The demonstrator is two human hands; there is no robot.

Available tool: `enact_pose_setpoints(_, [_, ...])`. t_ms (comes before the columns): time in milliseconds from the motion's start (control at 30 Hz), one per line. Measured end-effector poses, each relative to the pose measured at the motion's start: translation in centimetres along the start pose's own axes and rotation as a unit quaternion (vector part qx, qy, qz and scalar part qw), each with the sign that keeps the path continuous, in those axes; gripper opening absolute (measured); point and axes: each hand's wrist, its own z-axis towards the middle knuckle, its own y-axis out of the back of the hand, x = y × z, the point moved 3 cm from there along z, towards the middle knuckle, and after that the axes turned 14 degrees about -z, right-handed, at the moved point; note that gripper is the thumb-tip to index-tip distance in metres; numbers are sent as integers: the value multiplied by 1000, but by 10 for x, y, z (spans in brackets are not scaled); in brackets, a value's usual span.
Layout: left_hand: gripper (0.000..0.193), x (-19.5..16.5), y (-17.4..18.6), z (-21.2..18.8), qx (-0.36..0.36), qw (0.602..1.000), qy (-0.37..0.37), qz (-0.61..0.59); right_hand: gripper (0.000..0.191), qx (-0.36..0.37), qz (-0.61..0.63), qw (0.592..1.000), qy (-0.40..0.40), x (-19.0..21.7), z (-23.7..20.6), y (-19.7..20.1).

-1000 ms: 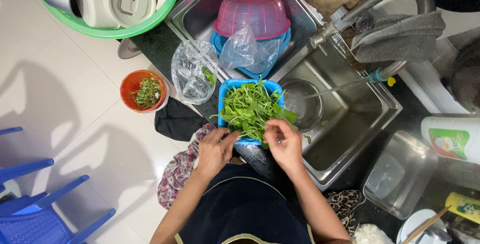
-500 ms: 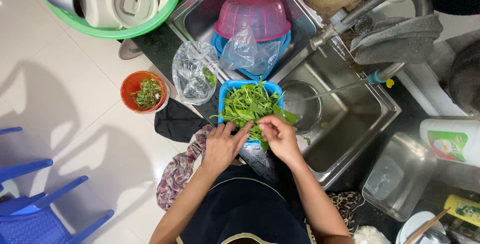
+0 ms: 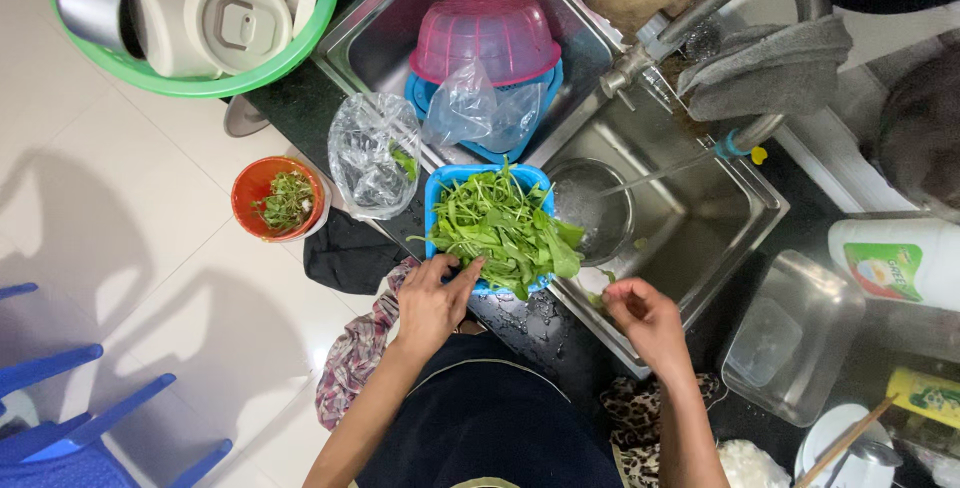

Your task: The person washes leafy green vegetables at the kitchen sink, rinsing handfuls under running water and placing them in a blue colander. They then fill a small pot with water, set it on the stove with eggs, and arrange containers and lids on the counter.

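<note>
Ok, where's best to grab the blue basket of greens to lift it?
Probably by the blue basket's bare left rim, coming from the left hand's side. Greens spill over the right and near edges, and the steel bowl crowds the right.

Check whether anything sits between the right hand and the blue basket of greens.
Nothing visible does. The right hand hovers over the sink's near edge, just right of the blue basket of greens, with only bare wet counter between. The left hand already touches the basket.
</note>
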Motion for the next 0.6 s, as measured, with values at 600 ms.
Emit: enact_pose_setpoints(600, [37, -22, -5, 10, -11, 998, 14, 63, 58, -100, -45, 988, 112, 60, 34, -23])
